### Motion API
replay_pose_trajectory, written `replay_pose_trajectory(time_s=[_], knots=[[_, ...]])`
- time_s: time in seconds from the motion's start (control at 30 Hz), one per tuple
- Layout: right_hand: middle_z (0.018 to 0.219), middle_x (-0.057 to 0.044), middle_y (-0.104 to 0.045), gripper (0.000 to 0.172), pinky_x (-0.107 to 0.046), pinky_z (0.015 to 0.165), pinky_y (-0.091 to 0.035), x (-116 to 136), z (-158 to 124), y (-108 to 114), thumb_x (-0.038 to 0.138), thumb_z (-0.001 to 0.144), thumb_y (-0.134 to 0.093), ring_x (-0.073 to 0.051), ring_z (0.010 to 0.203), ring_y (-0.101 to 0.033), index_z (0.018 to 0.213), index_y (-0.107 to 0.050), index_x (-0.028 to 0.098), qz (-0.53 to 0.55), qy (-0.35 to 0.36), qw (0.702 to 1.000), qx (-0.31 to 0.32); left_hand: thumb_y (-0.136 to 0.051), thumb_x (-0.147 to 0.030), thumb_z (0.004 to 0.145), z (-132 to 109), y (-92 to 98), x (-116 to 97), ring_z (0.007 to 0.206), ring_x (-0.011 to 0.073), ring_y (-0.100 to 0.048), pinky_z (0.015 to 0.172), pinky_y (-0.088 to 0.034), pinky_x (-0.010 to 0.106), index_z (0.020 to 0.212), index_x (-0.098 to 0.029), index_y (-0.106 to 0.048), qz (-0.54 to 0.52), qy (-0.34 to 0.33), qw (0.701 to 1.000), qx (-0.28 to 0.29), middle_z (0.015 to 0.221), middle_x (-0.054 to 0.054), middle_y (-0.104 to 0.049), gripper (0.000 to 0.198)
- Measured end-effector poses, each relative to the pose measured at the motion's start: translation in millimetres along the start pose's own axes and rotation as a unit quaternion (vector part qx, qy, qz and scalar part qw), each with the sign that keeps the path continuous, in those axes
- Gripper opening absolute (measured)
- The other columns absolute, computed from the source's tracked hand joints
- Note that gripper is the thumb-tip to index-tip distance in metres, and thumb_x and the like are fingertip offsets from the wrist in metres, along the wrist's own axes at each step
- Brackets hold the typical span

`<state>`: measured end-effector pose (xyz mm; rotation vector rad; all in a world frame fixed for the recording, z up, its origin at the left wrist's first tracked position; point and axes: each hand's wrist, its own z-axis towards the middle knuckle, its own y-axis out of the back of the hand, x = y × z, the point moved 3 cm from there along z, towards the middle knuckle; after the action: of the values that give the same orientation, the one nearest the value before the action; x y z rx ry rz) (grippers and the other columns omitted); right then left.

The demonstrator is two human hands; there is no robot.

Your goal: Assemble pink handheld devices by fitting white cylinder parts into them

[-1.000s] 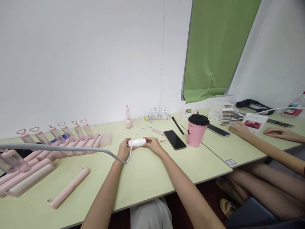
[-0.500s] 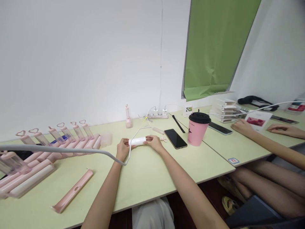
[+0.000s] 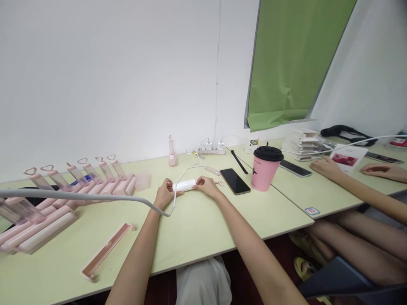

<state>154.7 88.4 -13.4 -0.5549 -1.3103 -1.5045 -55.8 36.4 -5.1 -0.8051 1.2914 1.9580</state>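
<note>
Between my hands lies a white cylinder (image 3: 185,185), held level just over the table. My left hand (image 3: 165,192) grips its left end with fingers closed, and my right hand (image 3: 205,186) pinches its right end. A white cable (image 3: 175,199) crosses in front of the cylinder near my left fingers. Just beyond my right hand are a clear tube (image 3: 211,170) and a small pink piece with a ring (image 3: 219,183). A long pink half-shell (image 3: 106,250), hollow side up, rests on the table to the left of my forearm.
Several pink cylinders (image 3: 41,226) and clear tubes with heart-shaped loops (image 3: 89,169) line the left side. Right of my hands are a phone (image 3: 235,181) and a lidded pink cup (image 3: 265,173). A power strip (image 3: 211,151) sits by the wall. Another person's hand (image 3: 326,167) rests farther right.
The view has shifted slightly. Both hands keep their hold on the white cylinder, with only a small change in finger position.
</note>
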Motion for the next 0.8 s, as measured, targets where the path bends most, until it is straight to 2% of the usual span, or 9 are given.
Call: replay_pose_trajectory(time_s=[0.13,0.3,0.43,0.53,0.6,0.67,0.7,0.77,0.8], knots=[[0.083,0.0,-0.063,0.049,-0.028,0.073,-0.045,1.3,-2.2,0.0,0.031,0.051,-0.077,-0.015,0.08,-0.057,0.092,-0.053,0.02,0.027,0.032,0.998,0.038,-0.073,-0.038,0.047,-1.6,0.3,-2.1,0.068,0.0138,-0.055,0.064,-0.044,0.025,0.084,-0.022,-0.045,-0.02,-0.003,1.0,0.014,0.073,-0.002,-0.057,0.049],[0.079,0.002,-0.059,0.045,-0.028,0.073,-0.044,3.0,-3.2,2.2,0.032,0.053,-0.076,-0.015,0.078,-0.056,0.089,-0.052,0.021,0.008,0.062,0.997,0.051,-0.073,-0.037,0.047,-3.7,2.7,-8.6,0.064,0.0122,-0.052,0.059,-0.041,0.022,0.078,-0.022,-0.044,-0.024,-0.02,0.999,0.024,0.068,-0.004,-0.054,0.046],[0.076,0.003,-0.059,0.046,-0.027,0.069,-0.044,2.2,-2.5,3.4,0.036,0.051,-0.076,-0.015,0.075,-0.056,0.087,-0.052,0.021,-0.013,0.067,0.996,0.051,-0.069,-0.04,0.054,-5.1,3.3,-11.6,0.058,0.0104,-0.048,0.055,-0.038,0.021,0.068,-0.02,-0.041,-0.022,-0.019,0.999,0.034,0.06,-0.006,-0.049,0.037],[0.073,0.003,-0.061,0.046,-0.026,0.065,-0.044,-0.3,-1.8,4.4,0.036,0.054,-0.075,-0.015,0.07,-0.057,0.09,-0.052,0.02,-0.025,0.056,0.997,0.048,-0.069,-0.039,0.054,-4.4,2.8,-9.2,0.058,0.0111,-0.05,0.056,-0.039,0.022,0.075,-0.021,-0.042,-0.035,-0.009,0.999,0.024,0.062,-0.005,-0.053,0.039],[0.075,0.0,-0.062,0.035,-0.027,0.067,-0.044,-1.3,-1.9,6.5,0.034,0.061,-0.071,-0.016,0.071,-0.057,0.089,-0.056,0.018,-0.064,0.057,0.995,0.048,-0.071,-0.037,0.051,-2.8,1.8,-5.1,0.062,0.0124,-0.053,0.059,-0.042,0.024,0.084,-0.021,-0.044,-0.044,-0.005,0.999,0.015,0.068,-0.003,-0.057,0.046],[0.089,-0.007,-0.064,0.028,-0.031,0.076,-0.043,0.3,-2.9,10.8,0.027,0.068,-0.065,-0.019,0.085,-0.057,0.094,-0.06,0.015,-0.138,0.075,0.987,0.033,-0.072,-0.036,0.05,-1.0,1.1,-0.5,0.066,0.0138,-0.055,0.062,-0.043,0.026,0.087,-0.02,-0.045,-0.047,-0.003,0.999,0.004,0.075,0.0,-0.059,0.048],[0.103,-0.011,-0.062,0.033,-0.034,0.083,-0.041,2.3,-3.8,13.2,0.024,0.071,-0.061,-0.021,0.097,-0.055,0.102,-0.059,0.015,-0.178,0.085,0.98,0.019,-0.072,-0.037,0.05,-0.2,0.9,1.4,0.068,0.0145,-0.056,0.064,-0.044,0.027,0.086,-0.019,-0.046,-0.047,-0.004,0.999,-0.003,0.078,0.001,-0.06,0.047],[0.133,-0.014,-0.042,0.053,-0.041,0.095,-0.032,8.0,-6.2,16.1,0.017,0.074,-0.054,-0.025,0.12,-0.039,0.126,-0.046,0.017,-0.243,0.102,0.965,0.005,-0.071,-0.037,0.052,0.5,0.7,3.3,0.071,0.0155,-0.057,0.066,-0.045,0.028,0.084,-0.019,-0.048,-0.041,-0.012,0.999,-0.01,0.082,0.003,-0.06,0.044],[0.142,-0.013,-0.03,0.061,-0.043,0.099,-0.028,11.6,-7.6,15.6,0.015,0.075,-0.05,-0.026,0.127,-0.03,0.134,-0.037,0.02,-0.264,0.112,0.958,0.014,-0.07,-0.038,0.053,0.5,0.5,3.2,0.071,0.0157,-0.057,0.066,-0.044,0.028,0.084,-0.018,-0.048,-0.035,-0.018,0.999,-0.01,0.083,0.003,-0.06,0.042]])
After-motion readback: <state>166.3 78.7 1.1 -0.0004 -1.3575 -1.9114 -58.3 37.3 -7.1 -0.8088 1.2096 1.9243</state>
